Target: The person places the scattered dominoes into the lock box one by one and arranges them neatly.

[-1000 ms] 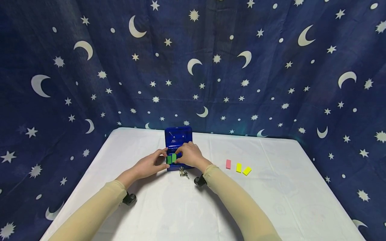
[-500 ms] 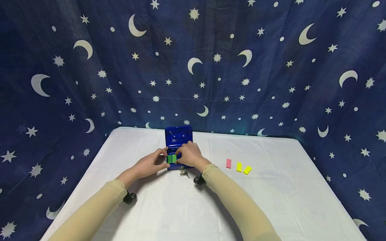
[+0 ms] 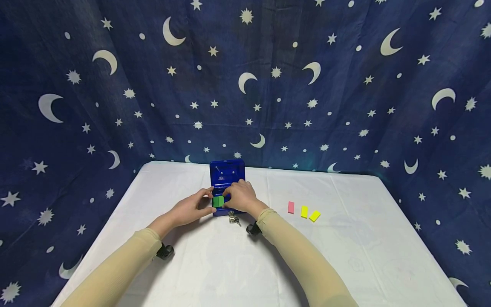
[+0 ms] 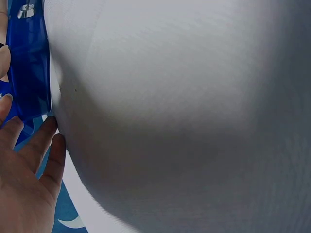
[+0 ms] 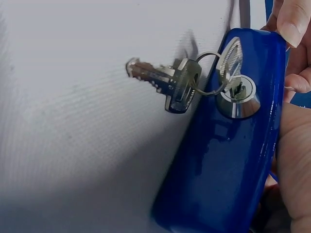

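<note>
Blue open box (image 5: 209,167), left hand (image 3: 190,208) spread, thumb touching its edge, right hand (image 3: 242,198) pinching a green block (image 3: 220,201) inside

Just below centre I see the left hand (image 3: 192,208) hold an open blue box (image 3: 227,170), the right hand (image 3: 242,198) pinch a green block (image 3: 220,201); right of centre lies a pink block (image 3: 291,207).

1. We note the right green block (image 3: 221,201), raised above its neighbour a second ago, now sits lower in the blue box (image 3: 227,172), nearly level with the left green block (image 3: 215,202).
2. Dark seam between them, seen half a second ago, we find closed.
</note>
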The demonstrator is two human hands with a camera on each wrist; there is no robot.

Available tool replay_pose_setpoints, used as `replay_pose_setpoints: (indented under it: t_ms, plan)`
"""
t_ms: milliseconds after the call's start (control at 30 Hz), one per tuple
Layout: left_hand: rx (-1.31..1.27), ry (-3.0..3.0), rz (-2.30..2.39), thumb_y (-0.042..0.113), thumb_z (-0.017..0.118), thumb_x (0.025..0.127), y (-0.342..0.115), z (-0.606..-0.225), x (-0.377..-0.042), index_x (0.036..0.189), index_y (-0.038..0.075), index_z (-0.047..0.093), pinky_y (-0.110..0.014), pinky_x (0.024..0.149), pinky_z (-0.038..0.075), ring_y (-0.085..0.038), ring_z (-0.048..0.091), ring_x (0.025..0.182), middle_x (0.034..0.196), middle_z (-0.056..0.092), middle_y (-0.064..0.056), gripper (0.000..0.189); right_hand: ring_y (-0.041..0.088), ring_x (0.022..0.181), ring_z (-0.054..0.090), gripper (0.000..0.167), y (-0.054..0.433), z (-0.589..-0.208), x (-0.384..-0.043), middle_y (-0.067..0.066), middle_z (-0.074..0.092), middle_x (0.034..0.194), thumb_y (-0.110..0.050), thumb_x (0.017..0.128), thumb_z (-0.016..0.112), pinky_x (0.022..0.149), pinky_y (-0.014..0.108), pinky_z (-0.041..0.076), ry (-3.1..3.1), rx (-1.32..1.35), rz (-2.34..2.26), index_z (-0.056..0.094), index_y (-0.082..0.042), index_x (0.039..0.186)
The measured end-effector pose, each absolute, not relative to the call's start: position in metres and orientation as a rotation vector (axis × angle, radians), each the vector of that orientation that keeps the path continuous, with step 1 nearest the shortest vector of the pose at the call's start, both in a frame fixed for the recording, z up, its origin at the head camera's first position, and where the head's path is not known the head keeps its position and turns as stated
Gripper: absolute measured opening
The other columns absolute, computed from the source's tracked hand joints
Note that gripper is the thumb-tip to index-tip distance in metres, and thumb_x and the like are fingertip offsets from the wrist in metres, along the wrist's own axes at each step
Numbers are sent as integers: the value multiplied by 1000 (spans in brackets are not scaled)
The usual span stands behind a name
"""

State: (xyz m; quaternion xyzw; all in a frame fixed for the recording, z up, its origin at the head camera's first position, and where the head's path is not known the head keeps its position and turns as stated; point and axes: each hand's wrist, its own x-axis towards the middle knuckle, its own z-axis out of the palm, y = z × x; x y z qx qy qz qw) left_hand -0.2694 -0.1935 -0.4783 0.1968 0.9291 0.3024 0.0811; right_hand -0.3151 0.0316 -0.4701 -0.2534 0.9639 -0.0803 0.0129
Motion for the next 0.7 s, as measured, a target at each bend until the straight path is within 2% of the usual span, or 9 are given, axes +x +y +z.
replay_pose_setpoints:
  t_ms: [700]
  plan:
    - [581, 2782, 910, 52, 66, 96, -192, -475, -267, 136, 21, 49, -58, 108, 39, -29, 41, 144, 163, 33, 5, 53, 15, 89, 45, 41, 31, -471, -315, -8, 71, 115, -50, 83, 81, 82, 34, 37, 2992, -766, -242, 77, -29, 118]
